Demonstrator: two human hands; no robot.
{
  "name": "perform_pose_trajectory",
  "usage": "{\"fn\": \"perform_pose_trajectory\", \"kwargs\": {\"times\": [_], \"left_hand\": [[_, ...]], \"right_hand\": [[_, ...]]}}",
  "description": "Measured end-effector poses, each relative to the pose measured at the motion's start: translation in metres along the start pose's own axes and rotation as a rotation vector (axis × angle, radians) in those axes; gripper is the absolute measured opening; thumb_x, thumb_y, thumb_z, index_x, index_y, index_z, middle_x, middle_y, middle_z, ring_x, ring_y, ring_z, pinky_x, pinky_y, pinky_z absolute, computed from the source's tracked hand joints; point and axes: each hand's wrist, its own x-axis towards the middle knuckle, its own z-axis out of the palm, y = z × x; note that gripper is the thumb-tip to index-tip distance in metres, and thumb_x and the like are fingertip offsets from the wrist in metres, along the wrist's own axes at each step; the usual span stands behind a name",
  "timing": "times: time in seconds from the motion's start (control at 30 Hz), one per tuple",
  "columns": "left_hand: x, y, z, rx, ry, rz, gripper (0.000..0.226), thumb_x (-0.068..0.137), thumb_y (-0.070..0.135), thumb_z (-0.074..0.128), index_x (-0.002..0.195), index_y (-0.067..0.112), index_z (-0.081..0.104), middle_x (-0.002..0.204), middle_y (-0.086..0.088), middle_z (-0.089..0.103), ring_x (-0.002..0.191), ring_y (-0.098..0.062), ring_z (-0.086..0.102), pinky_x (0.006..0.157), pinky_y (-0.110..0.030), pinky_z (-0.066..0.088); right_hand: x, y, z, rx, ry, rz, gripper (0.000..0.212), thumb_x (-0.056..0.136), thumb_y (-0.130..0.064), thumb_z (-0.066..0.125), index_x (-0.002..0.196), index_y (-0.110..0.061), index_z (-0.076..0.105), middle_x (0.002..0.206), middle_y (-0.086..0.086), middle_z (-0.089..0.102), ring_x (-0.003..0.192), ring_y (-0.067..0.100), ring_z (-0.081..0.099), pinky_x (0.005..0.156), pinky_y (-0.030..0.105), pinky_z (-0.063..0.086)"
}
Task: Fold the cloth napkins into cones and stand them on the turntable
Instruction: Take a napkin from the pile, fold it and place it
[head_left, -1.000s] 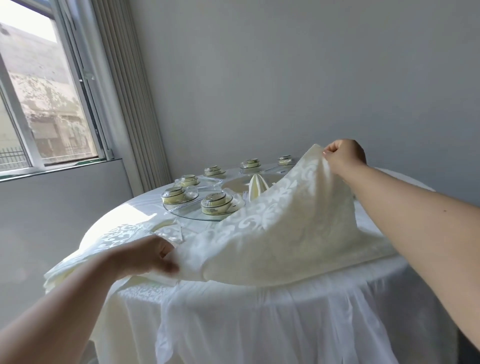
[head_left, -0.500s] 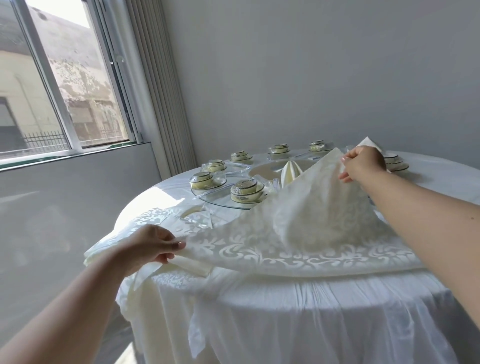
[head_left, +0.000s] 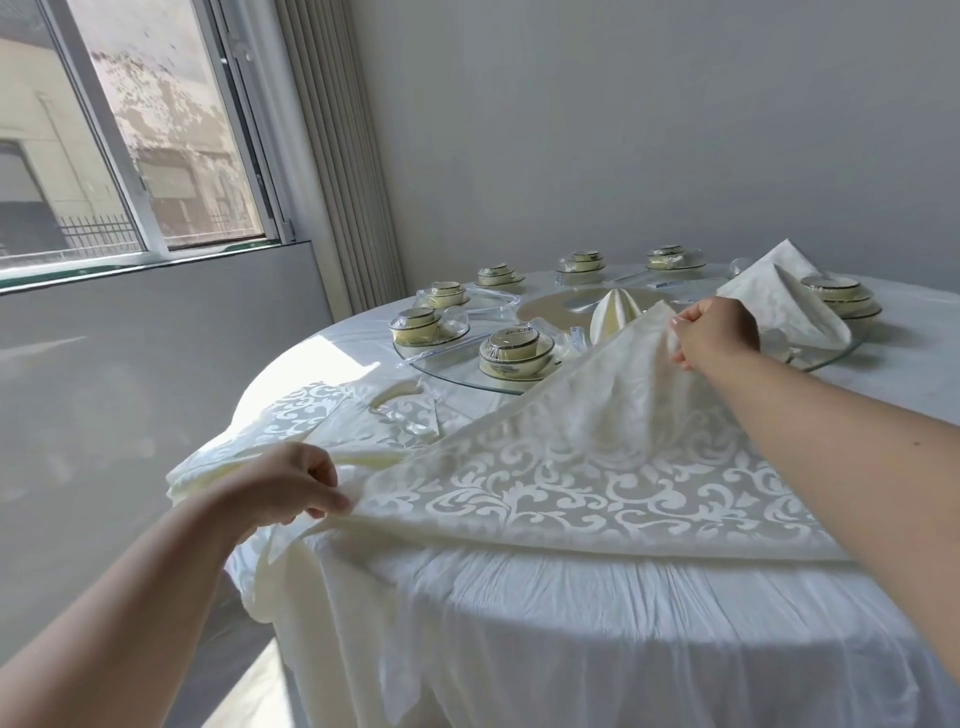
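While our right hand (head_left: 714, 332) is pinching one corner of the big napkin (head_left: 571, 467) and lifting it up high, our left hand (head_left: 288, 480) is pinching the near corner down low by the table edge. Both sets of fingers are curling tight on the cloth, so the napkin is stretching between our two hands like a little tent. It is cream with white swirls on it, and its bottom edge is lying on the white tablecloth (head_left: 571, 613), close to us.

Under our left hand, more napkins (head_left: 311, 415) with the same swirls are sitting in a floppy pile at the left side of the round table, and some of the pile is hanging over the edge.

Past the lifted corner, the glass turntable (head_left: 457, 366) is sitting in the middle of the table. One folded cone napkin (head_left: 615, 314) is standing up on it, just behind our right hand. Another napkin (head_left: 779, 296) is lying on the far right part of the turntable, with a point sticking up. Small bowls wrapped in clear plastic (head_left: 514, 351) are sitting all around the turntable's rim.

Behind the table, a plain grey wall (head_left: 623, 130) is showing. A window (head_left: 130, 145) is letting sunlight in on the left, beside white blinds (head_left: 337, 156).
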Motion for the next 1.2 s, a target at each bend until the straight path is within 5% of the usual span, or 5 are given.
{"fn": "perform_pose_trajectory", "kwargs": {"times": [0.33, 0.8, 0.93, 1.1, 1.2], "left_hand": [[0.006, -0.007, -0.005, 0.105, -0.04, -0.046, 0.019, 0.074, 0.001, 0.075, 0.07, 0.008, 0.057, 0.066, -0.006, 0.059, 0.062, -0.018, 0.056, 0.058, -0.028, 0.052], [0.006, 0.003, 0.003, 0.258, 0.094, -0.046, 0.021, 0.077, 0.03, 0.076, 0.077, 0.015, 0.061, 0.082, -0.003, 0.066, 0.078, -0.018, 0.059, 0.061, -0.026, 0.043], [0.008, 0.031, 0.02, 0.375, 0.43, 0.237, 0.024, 0.079, 0.042, 0.071, 0.087, 0.027, 0.054, 0.09, 0.005, 0.054, 0.087, -0.018, 0.05, 0.069, -0.031, 0.037], [0.02, 0.079, 0.078, 0.31, 0.277, 0.526, 0.014, 0.088, 0.032, 0.063, 0.098, 0.022, 0.063, 0.098, 0.005, 0.057, 0.101, -0.017, 0.056, 0.075, -0.026, 0.037], [0.022, 0.105, 0.113, 0.319, 0.163, 0.616, 0.029, 0.092, 0.038, 0.057, 0.116, 0.022, 0.058, 0.122, 0.001, 0.054, 0.117, -0.018, 0.049, 0.087, -0.027, 0.037]], "right_hand": [[0.008, 0.0, 0.013, -0.181, -0.003, -0.079, 0.027, 0.095, -0.032, 0.056, 0.098, -0.007, 0.067, 0.107, 0.018, 0.069, 0.102, 0.034, 0.062, 0.082, 0.03, 0.044], [0.012, 0.006, 0.023, -0.187, 0.028, -0.144, 0.029, 0.093, -0.035, 0.056, 0.089, -0.008, 0.064, 0.088, 0.016, 0.071, 0.088, 0.031, 0.065, 0.075, 0.03, 0.047], [0.009, 0.006, 0.028, -0.165, 0.006, -0.145, 0.027, 0.093, -0.033, 0.056, 0.086, -0.008, 0.062, 0.078, 0.014, 0.07, 0.078, 0.031, 0.067, 0.077, 0.034, 0.054], [0.005, 0.006, 0.028, -0.035, -0.05, -0.113, 0.02, 0.097, -0.022, 0.053, 0.085, -0.007, 0.057, 0.078, 0.014, 0.07, 0.052, 0.016, 0.064, 0.05, 0.016, 0.048], [0.008, 0.008, 0.032, -0.004, -0.071, -0.125, 0.019, 0.095, -0.014, 0.053, 0.077, -0.016, 0.051, 0.087, 0.011, 0.067, 0.073, 0.026, 0.069, 0.076, 0.032, 0.056]]}}
